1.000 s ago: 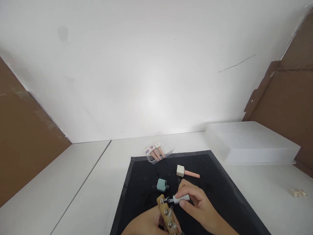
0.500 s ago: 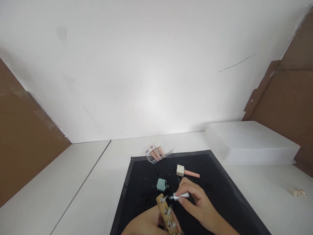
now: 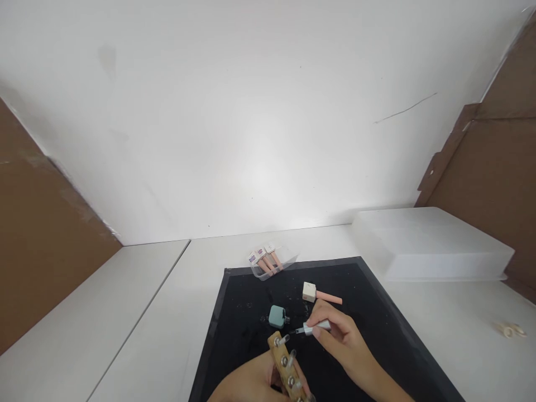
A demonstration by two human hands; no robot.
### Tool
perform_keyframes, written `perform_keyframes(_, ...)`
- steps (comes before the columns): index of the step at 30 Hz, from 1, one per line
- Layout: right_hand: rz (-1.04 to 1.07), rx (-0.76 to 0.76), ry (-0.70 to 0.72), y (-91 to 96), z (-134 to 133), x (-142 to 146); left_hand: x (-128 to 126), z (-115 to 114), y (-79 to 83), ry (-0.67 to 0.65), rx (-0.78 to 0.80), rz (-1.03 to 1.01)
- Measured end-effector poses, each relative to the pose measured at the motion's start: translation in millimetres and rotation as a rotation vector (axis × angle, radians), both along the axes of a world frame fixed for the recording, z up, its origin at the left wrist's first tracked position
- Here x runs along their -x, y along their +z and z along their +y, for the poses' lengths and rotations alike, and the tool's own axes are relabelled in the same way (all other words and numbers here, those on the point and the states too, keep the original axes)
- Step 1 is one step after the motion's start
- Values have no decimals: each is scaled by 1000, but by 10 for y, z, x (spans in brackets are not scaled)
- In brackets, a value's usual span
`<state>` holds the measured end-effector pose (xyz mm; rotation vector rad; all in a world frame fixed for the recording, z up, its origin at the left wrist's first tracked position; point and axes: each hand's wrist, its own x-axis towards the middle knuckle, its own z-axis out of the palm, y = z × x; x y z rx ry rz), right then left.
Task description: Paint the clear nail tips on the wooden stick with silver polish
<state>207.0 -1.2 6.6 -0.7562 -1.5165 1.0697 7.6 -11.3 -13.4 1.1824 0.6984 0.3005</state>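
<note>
The right hand, at the lower centre-right of the frame, pinches the silver-grey cap handle of a nail polish brush between thumb and fingers. The brush points left, its dark bristles just beside the uppermost of the clear false nail tips and seemingly apart from it.

The left hand, at the bottom centre, grasps a wooden bar from behind; most of its fingers are hidden. The bar slants from the lower centre down to the bottom edge and carries a row of at least 4 round metal studs, with the tips jutting rightward from them.

Just above the bar lies a teal square polish bottle, its clear neck facing right. Above the right hand, a white square bottle with a long pink cap lies on its side. Both are on a black mat.

At the mat's far edge, a clear plastic tray holds 3 more white bottles with pink caps. On the white table, a translucent plastic bin sits at the right, and small cream-coloured pieces, too small to identify, lie at the lower right.
</note>
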Motion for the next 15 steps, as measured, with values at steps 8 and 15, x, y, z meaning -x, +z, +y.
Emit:
perform_keyframes(8, -73, 91, 33, -18, -20, 10, -8, -8, 22, 6, 16, -37)
perform_keyframes(15, -199, 155, -153, -86, 57, 34, -34, -26, 67, 137, 100, -102)
